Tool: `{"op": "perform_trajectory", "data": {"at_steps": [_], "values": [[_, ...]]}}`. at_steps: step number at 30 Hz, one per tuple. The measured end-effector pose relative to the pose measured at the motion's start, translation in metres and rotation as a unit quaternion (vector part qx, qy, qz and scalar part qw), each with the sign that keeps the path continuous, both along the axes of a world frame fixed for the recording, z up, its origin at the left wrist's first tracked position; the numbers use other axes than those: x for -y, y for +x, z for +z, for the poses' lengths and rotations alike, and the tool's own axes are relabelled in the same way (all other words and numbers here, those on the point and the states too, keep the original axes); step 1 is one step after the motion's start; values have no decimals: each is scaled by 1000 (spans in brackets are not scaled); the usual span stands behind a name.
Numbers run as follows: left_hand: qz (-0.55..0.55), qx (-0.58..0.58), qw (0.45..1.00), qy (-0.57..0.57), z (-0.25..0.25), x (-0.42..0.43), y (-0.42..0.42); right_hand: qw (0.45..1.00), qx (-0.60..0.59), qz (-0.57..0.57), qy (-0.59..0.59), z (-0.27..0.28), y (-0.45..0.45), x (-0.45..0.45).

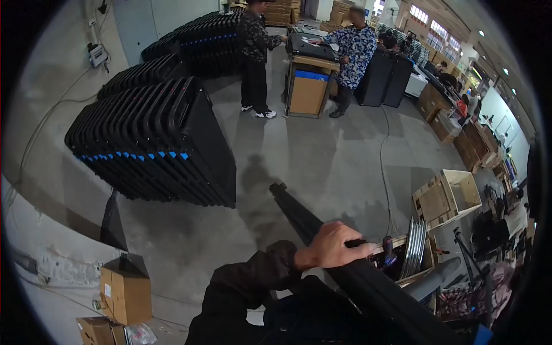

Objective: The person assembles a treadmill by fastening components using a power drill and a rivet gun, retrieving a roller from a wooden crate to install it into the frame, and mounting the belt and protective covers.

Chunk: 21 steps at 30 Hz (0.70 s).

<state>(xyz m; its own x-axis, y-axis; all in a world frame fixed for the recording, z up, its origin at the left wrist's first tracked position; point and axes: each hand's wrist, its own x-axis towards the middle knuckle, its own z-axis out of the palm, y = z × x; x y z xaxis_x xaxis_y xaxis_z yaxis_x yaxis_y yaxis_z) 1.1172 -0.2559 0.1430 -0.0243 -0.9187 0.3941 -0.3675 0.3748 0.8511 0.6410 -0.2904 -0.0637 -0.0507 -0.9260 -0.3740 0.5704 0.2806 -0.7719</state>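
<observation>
My left hand [336, 244] reaches in from the lower left in a dark sleeve. Its fingers curl over the top edge of a long black panel [382, 296], the thumb lying along the near side. Seen almost edge-on, the panel runs from a blocky far end on the floor side down to the lower right. A bit of blue [483, 334] shows beside its near end. My right hand is out of view.
At left stand rows of similar black panels [213, 152] with blue tags. Two people are at a workbench [313, 63] ahead. A wooden crate [448, 198], metal bars [414, 247] and a power drill [390, 250] are at right, cardboard boxes [129, 296] at lower left. A cable [384, 155] crosses the floor.
</observation>
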Motion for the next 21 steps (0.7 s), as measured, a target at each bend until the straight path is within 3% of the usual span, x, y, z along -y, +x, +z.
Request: {"op": "perform_trajectory", "data": {"at_steps": [7,9,13,14,16,17,19,20,21], "values": [[58,-72,986,142,-76,120,145,992,122,-24,-27,-76,117,145],[154,-88,960,217,-78,163,191,986,156,-21,-45,-84,153,208],[196,-218,943,156,-69,235,283,971,212,3,-110,-69,228,350],[226,-187,939,179,-76,248,315,964,227,16,-135,-60,248,393],[257,-145,933,206,-95,281,365,949,252,63,-178,-22,291,478],[290,-201,911,213,-96,297,380,952,220,141,-159,18,316,518],[326,-252,882,229,-95,322,401,958,198,171,-116,2,359,596],[336,-272,870,237,-105,339,416,965,204,128,-103,-36,384,647],[337,-281,864,246,-131,352,438,936,185,184,-239,-38,423,674]]}}
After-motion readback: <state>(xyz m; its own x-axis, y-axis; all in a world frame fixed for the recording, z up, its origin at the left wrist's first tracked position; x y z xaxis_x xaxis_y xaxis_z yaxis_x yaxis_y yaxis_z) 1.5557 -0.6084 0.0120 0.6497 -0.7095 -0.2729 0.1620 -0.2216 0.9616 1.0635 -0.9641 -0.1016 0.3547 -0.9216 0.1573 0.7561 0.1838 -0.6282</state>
